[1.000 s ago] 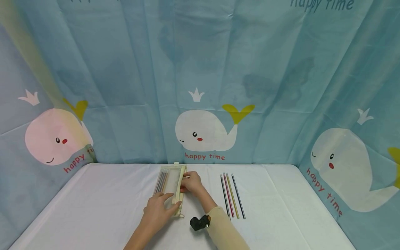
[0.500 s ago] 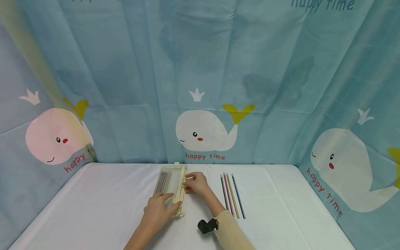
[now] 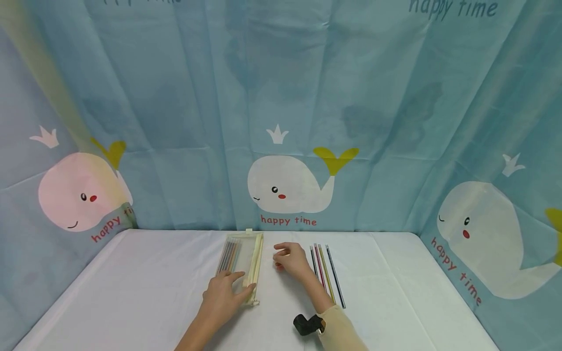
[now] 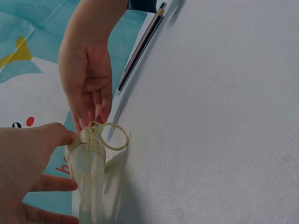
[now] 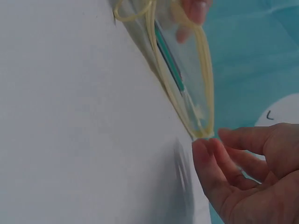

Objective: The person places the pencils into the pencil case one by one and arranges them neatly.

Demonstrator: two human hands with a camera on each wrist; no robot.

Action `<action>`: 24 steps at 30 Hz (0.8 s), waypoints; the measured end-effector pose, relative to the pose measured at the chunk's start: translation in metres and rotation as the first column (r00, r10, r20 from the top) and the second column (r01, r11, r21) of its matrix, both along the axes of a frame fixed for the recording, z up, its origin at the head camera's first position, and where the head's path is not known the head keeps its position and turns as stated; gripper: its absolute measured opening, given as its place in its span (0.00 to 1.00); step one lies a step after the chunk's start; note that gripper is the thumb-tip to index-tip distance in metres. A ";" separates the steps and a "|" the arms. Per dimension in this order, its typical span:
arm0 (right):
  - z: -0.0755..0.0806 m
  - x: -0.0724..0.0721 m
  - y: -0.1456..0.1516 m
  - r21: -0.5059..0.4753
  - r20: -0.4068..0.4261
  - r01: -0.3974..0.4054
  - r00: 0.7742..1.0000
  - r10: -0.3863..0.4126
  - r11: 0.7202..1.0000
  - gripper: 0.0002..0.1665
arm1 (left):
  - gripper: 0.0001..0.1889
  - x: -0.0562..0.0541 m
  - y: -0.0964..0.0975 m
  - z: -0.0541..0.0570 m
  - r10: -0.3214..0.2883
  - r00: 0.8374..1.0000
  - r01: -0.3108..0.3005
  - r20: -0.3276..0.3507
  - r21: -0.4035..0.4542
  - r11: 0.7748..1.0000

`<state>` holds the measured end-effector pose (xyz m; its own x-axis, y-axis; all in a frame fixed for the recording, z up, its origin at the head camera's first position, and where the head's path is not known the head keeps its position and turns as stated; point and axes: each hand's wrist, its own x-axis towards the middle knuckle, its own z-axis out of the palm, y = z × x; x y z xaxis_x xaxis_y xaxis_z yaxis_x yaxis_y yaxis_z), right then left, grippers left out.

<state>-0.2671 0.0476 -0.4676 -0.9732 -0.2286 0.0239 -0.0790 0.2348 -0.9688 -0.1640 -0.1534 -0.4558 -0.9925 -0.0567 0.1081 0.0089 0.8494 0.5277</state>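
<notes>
A see-through pencil pouch with cream edging lies on the table, several pencils showing inside along its left side. My left hand rests on the pouch's near end, thumb at the zipper side and fingers spread. A cream ring pull hangs at the near end in the left wrist view. From the right wrist view, the pouch's mouth gapes between its two cream edges. My right hand, fingers loosely curled with nothing between them, is held to the right of the pouch, apart from it.
Several slim pencils, in dark, red and yellow, lie side by side right of my right hand, partly hidden by its forearm. A small black camera sits at the right wrist. Behind the white table hangs a blue whale-print curtain.
My right hand has let go of the pouch's zipper edge and moved right, away from it. My left hand has stayed in place on the pouch.
</notes>
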 end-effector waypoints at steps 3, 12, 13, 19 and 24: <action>0.002 0.001 0.008 0.036 -0.025 0.033 0.999 -0.032 0.999 0.19 | 0.28 0.000 0.000 0.000 0.000 1.000 0.000 0.006 0.005 1.000; 0.011 0.006 0.032 0.138 -0.125 0.130 0.986 -0.113 0.982 0.20 | 0.28 0.000 -0.001 -0.002 -0.003 1.000 0.003 -0.004 0.012 1.000; 0.011 0.006 0.034 0.148 -0.133 0.139 0.984 -0.120 0.979 0.20 | 0.28 0.000 -0.001 -0.002 -0.003 1.000 0.003 -0.007 0.007 1.000; 0.011 0.006 0.046 0.198 -0.192 0.203 0.967 -0.165 0.959 0.19 | 0.28 -0.001 0.000 -0.003 0.000 1.000 0.000 -0.008 0.003 1.000; 0.010 0.007 0.053 0.224 -0.194 0.242 0.960 -0.200 0.944 0.19 | 0.28 -0.001 0.001 -0.001 -0.005 1.000 0.005 -0.014 0.004 1.000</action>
